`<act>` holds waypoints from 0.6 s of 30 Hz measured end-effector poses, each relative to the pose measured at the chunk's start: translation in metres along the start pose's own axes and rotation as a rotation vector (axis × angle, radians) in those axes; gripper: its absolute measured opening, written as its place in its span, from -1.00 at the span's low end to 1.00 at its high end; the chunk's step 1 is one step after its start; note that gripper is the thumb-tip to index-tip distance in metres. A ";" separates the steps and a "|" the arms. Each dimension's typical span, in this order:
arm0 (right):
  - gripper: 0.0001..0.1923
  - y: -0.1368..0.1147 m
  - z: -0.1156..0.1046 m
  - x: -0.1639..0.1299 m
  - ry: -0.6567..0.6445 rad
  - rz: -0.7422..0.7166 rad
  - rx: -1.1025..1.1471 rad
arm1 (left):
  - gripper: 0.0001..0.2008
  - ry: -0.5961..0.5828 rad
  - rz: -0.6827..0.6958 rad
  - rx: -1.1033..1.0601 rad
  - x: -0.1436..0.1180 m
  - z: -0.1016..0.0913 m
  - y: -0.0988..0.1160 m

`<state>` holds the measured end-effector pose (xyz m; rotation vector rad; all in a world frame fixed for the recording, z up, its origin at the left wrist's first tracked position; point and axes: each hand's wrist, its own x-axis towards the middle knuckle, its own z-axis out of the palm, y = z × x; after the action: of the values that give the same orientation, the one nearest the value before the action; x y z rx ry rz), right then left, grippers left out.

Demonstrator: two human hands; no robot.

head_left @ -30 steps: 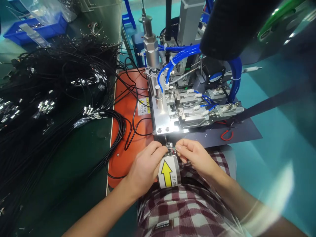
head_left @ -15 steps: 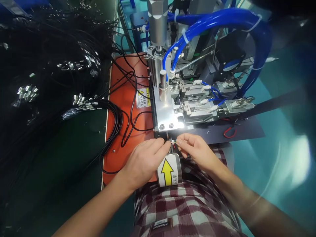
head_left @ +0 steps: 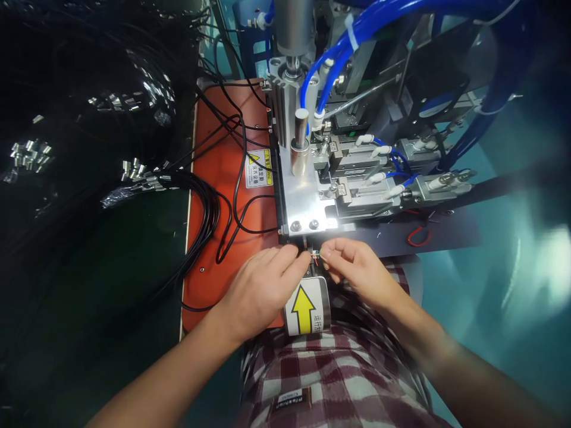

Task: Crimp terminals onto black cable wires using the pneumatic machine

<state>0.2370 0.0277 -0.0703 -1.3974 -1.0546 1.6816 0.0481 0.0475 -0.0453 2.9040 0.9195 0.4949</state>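
Just in front of the machine's metal plate (head_left: pixel 306 205), both hands meet at a small bundle of thin coloured wires (head_left: pixel 316 255), with red, white and yellowish strands showing. My left hand (head_left: pixel 267 282) is closed, its thumb and forefinger at the left end of the bundle. From the other side, my right hand (head_left: pixel 352 264) pinches the wires between thumb and forefinger. The fingers hide most of what they grip. Directly below lies a white label with a yellow arrow (head_left: pixel 304 309), close to my left hand.
Black cables (head_left: pixel 207 208) run across the orange board (head_left: pixel 241 267) on the left. Further left lie bunches of cables with silvery ends (head_left: pixel 31 156). Pneumatic cylinders (head_left: pixel 370 196) and blue hoses (head_left: pixel 379 24) fill the right side. A red wire loop (head_left: pixel 419 236) rests on the dark plate.
The view has moved slightly closer to the machine. Both hands keep their pinch at the same spot, and a little more of the coloured wires shows between them.
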 end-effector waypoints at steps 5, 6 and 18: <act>-0.71 -0.001 0.002 -0.002 0.035 -0.007 -0.044 | -0.69 -0.024 -0.009 -0.004 -0.001 -0.002 0.001; -0.71 -0.001 0.002 -0.003 0.052 -0.004 -0.069 | -0.69 -0.026 -0.009 -0.006 -0.001 -0.002 0.001; -0.76 0.003 0.005 -0.005 0.093 -0.002 -0.101 | -0.77 0.020 0.020 -0.048 0.001 0.001 0.001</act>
<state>0.2332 0.0210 -0.0703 -1.5230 -1.1014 1.5652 0.0497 0.0474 -0.0461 2.8736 0.8693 0.5399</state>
